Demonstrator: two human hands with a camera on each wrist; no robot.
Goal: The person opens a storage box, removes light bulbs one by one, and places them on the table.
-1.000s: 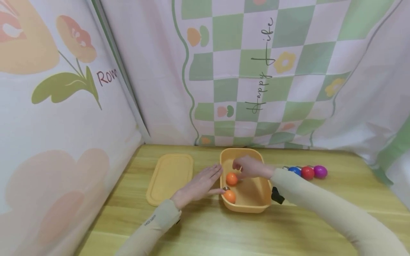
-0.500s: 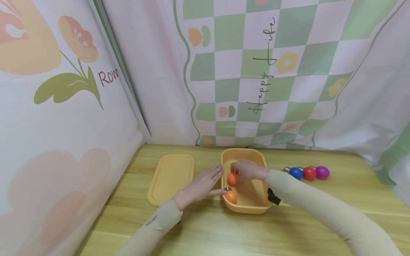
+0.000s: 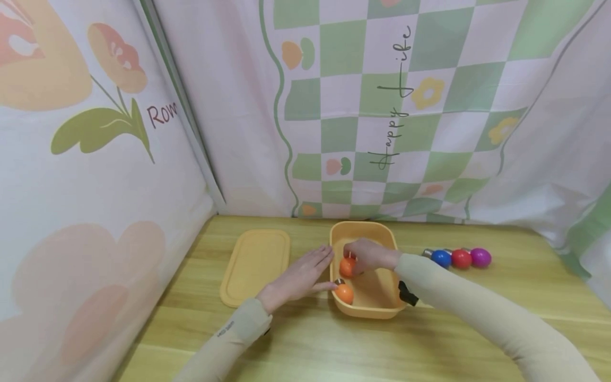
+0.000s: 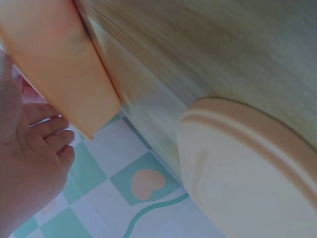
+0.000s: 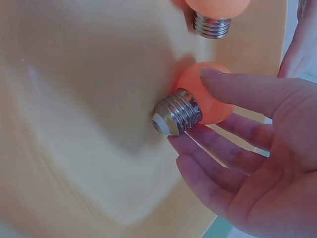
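Note:
Two orange light bulbs with metal screw bases are in a yellow-orange plastic box (image 3: pixel 377 312). My right hand (image 3: pixel 369 254) reaches inside and grips the farther orange bulb (image 5: pixel 210 106) between thumb and fingers. Its screw base points away from the palm in the right wrist view. The nearer orange bulb (image 3: pixel 345 294) lies by the box's left wall, in the near corner. My left hand (image 3: pixel 298 276) has its fingers straight and rests against the left rim of the box. In the left wrist view, that hand's fingertips are right at the box's edge.
A flat yellow lid (image 3: pixel 256 265) lies on the wooden table (image 3: pixel 296 345) left of the box. To the right, a blue bulb (image 3: pixel 441 258), a red bulb (image 3: pixel 461 259) and a purple bulb (image 3: pixel 480 257) stand in a row. A patterned curtain (image 3: pixel 339 132) hangs behind the table.
My right hand has come down onto the farther orange bulb and its fingers have taken hold of it. My left hand has stayed at the box's left rim.

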